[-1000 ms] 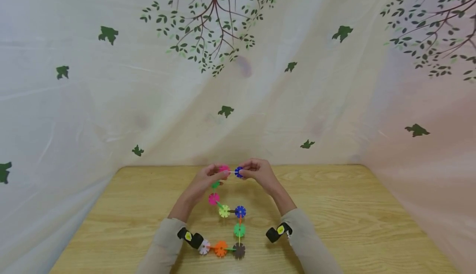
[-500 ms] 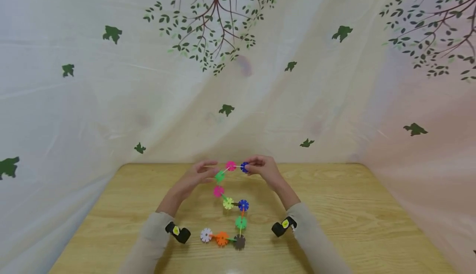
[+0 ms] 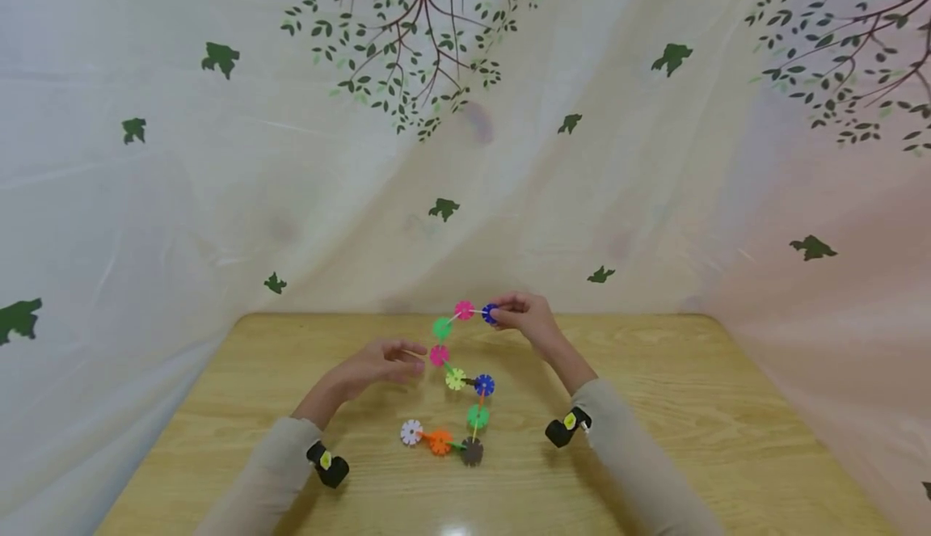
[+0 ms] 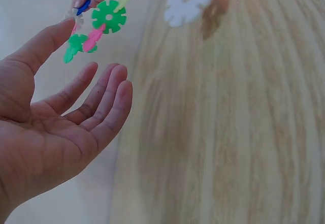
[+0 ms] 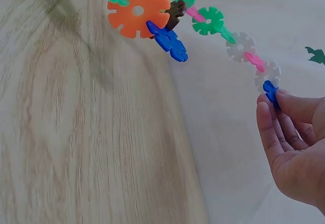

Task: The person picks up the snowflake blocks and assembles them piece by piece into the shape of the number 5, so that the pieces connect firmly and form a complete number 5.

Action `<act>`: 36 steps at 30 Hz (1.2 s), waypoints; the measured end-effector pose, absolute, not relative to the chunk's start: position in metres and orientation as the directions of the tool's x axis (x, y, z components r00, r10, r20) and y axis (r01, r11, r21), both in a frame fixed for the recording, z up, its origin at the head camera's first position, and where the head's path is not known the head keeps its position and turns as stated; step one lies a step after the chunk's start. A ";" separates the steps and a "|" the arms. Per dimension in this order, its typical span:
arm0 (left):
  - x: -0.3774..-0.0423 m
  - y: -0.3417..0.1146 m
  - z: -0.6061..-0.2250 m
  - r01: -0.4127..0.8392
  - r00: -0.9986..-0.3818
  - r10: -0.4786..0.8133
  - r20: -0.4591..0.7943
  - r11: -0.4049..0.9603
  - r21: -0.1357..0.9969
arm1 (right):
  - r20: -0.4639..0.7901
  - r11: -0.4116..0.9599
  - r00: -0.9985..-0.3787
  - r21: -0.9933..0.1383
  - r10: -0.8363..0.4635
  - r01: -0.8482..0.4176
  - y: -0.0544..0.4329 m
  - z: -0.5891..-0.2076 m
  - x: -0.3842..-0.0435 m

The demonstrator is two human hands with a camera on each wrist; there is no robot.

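A chain of slotted plastic snowflake discs curves in an S shape in the head view. My right hand [image 3: 529, 319] pinches the blue end disc [image 3: 488, 314] between thumb and fingers. From it the chain runs through a pink disc [image 3: 464, 310], a green disc [image 3: 442, 328] and a yellow disc [image 3: 455, 379], then down to a dark brown disc [image 3: 472, 451], an orange disc [image 3: 440, 442] and a white disc [image 3: 410, 432] at the other end. My left hand [image 3: 378, 368] hovers left of the lower pink disc [image 3: 439, 356], fingers loosely extended, holding nothing.
The wooden table [image 3: 655, 423] lies beneath the hands and ends at a far edge. Behind it hangs a pale cloth [image 3: 349, 221] printed with branches and green leaf shapes. Black wrist cameras [image 3: 329, 465] sit on both sleeves.
My left hand has let go of the upper pink disc and drawn back down and left. The right hand has shifted slightly up and right with the blue disc, carrying the chain along.
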State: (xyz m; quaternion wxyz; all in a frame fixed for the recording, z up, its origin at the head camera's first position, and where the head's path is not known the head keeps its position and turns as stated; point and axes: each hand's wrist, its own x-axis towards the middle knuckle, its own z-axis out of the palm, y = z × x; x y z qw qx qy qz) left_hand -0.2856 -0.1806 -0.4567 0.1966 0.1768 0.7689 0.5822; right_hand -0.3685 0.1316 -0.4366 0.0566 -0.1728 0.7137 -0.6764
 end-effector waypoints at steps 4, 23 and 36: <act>-0.283 -0.181 -0.458 0.042 -0.838 0.531 -0.126 0.294 0.955 | 0.141 0.040 -0.939 -0.986 -0.313 -0.161 0.135 -0.433 -0.368; -0.273 -0.184 -0.459 0.113 -0.705 0.678 -0.209 0.398 0.910 | 0.107 0.097 -0.941 -0.985 -0.322 -0.145 0.141 -0.435 -0.368; -0.267 -0.184 -0.465 0.033 -0.648 0.719 -0.250 0.355 0.934 | 0.113 0.099 -0.938 -0.983 -0.327 -0.153 0.145 -0.439 -0.368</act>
